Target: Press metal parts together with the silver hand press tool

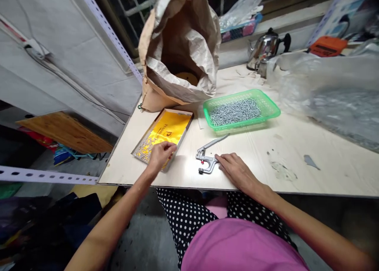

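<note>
My left hand (161,154) is over the near end of a shallow cardboard tray (184,133), its fingers closed in a pinch. Whatever is between the fingertips is too small to make out. Many small metal pieces (142,149) lie at the tray's left end, beside a yellow printed sheet (174,126). My right hand (238,170) rests low on the table with its fingers over the lower handle of grey snap pliers (209,163), hiding that handle. The pliers' upper handle is spread away, and nothing shows between their jaws.
A green plastic basket (274,112) of small metal pins stands behind the pliers on the table (251,144). A large open paper sack (154,90) is at the back left. Bulky clear plastic bags (340,101) lie right, near a metal kettle (266,48). A grey scrap (310,161) lies right.
</note>
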Demonstrator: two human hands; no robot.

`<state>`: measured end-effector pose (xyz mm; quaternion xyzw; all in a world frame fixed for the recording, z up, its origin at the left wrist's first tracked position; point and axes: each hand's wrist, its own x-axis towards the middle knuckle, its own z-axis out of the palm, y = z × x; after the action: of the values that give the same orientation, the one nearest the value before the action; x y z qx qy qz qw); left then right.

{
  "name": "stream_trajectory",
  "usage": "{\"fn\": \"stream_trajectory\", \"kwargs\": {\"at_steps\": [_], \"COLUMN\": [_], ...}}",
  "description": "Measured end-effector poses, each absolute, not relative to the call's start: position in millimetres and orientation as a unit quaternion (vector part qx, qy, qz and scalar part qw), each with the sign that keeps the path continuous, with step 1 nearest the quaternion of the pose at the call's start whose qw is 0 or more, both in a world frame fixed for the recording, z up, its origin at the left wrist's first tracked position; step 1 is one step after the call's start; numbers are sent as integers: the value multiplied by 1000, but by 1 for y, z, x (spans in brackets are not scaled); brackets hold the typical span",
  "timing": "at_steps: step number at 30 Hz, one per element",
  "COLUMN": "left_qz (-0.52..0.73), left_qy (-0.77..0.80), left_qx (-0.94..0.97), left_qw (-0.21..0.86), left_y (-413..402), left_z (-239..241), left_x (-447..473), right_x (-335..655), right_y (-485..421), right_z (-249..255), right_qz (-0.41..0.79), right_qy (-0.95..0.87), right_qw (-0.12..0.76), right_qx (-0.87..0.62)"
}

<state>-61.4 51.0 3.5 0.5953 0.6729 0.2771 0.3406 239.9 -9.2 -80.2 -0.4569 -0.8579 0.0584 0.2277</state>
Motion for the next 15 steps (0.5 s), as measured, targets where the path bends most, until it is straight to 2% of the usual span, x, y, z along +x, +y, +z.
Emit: {"fn": "stream_trajectory", "kwargs": {"at_steps": [2, 4, 9, 15], "left_qz": [293, 295, 258, 198], "left_qy": [640, 631, 634, 644], "left_qx": [545, 506, 484, 503], "left_qw": [456, 508, 544, 542], "left_y": [32, 18, 12, 18], "left_z": [-5, -17, -33, -29], "left_x": [-32, -10, 13, 22], "right_x": [240, 239, 239, 237], "right_y": [-7, -7, -8, -10], "right_z": [-80, -80, -81, -80], "right_qz": [62, 62, 57, 49], "right_qy": [-856, -855, -850, -845], "right_qw": [218, 212, 223, 221], "right_qx": [-464, -469, -473, -485]}}
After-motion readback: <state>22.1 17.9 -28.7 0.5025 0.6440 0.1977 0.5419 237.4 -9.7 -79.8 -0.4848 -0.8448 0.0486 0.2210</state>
